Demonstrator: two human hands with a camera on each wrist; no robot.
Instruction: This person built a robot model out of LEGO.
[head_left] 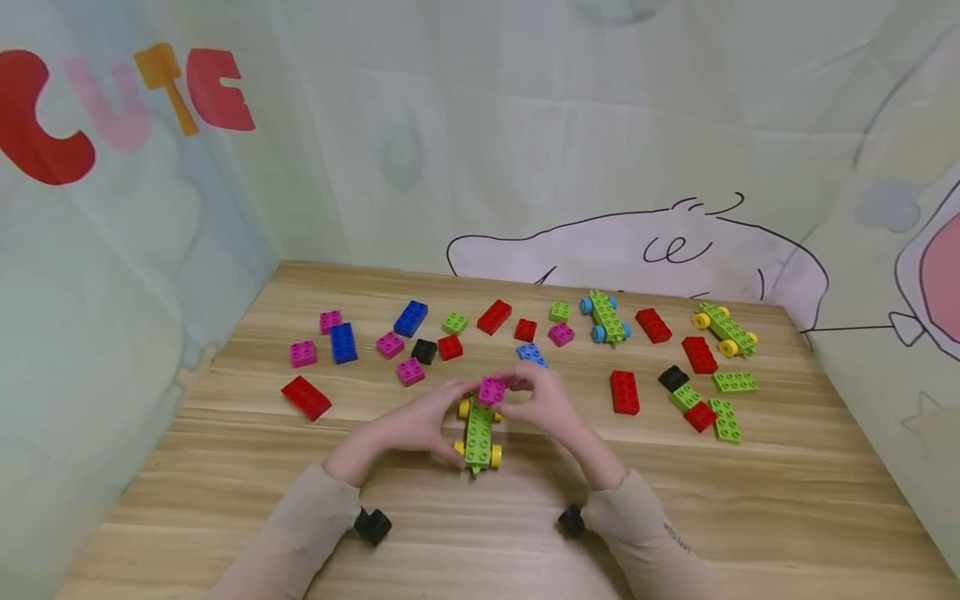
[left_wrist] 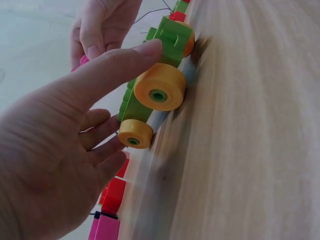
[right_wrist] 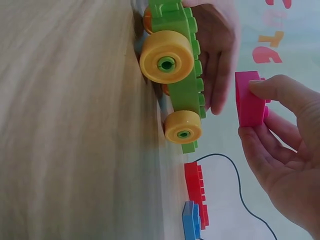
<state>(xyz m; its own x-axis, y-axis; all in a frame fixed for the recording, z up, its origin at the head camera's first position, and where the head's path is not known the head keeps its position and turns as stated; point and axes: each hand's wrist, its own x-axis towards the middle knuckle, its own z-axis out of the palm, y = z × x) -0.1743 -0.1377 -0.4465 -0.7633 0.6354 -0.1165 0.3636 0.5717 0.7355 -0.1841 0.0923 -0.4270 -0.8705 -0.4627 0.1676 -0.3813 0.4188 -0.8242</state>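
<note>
In the head view my right hand (head_left: 542, 402) pinches a pink building brick (head_left: 492, 391) by its sides, over the far end of a green toy car base (head_left: 479, 433) with yellow wheels. The right wrist view shows a gap between this pink brick (right_wrist: 249, 99) and the studs of the car base (right_wrist: 186, 95). My left hand (head_left: 420, 423) holds the car base from the left. Its thumb lies at the near end and its fingers reach toward the far end, as the left wrist view shows.
Red, pink, blue, black and lime bricks lie scattered beyond the hands, among them a red brick (head_left: 625, 392) to the right. Two more car bases stand at the back, one with blue wheels (head_left: 606, 317), one with yellow wheels (head_left: 725, 328). A printed cloth (head_left: 525, 150) rises behind the table.
</note>
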